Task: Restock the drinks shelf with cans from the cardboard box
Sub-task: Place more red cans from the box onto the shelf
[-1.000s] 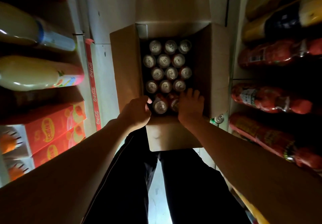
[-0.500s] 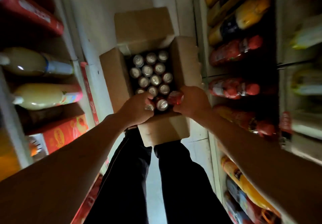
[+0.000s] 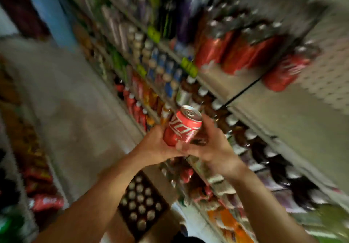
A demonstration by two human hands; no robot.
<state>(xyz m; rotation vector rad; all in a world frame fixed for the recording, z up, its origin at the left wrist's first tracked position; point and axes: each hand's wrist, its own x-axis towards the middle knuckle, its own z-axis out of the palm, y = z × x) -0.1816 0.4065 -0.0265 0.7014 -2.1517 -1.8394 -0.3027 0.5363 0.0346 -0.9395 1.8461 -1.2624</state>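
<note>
Blurred shop shelving [image 3: 251, 99] runs up the right side of my view, packed with bottles and cans, and a row of red cans [image 3: 236, 52] sits on the upper shelf. Both hands are up in front of it now. My left hand [image 3: 156, 146] cups the base of a red aluminium drinks can with white lettering [image 3: 182, 127], fingers curled round its lower side. My right hand [image 3: 209, 146] wraps the same can from the other side, thumb across the front. That can is tilted, silver top toward the shelves, touching neither shelf nor box. Down below, between my forearms, the open brown cardboard box [image 3: 122, 229] holds rows of silver can tops [image 3: 140, 201]. Packets line the left edge, too smeared to name.
</note>
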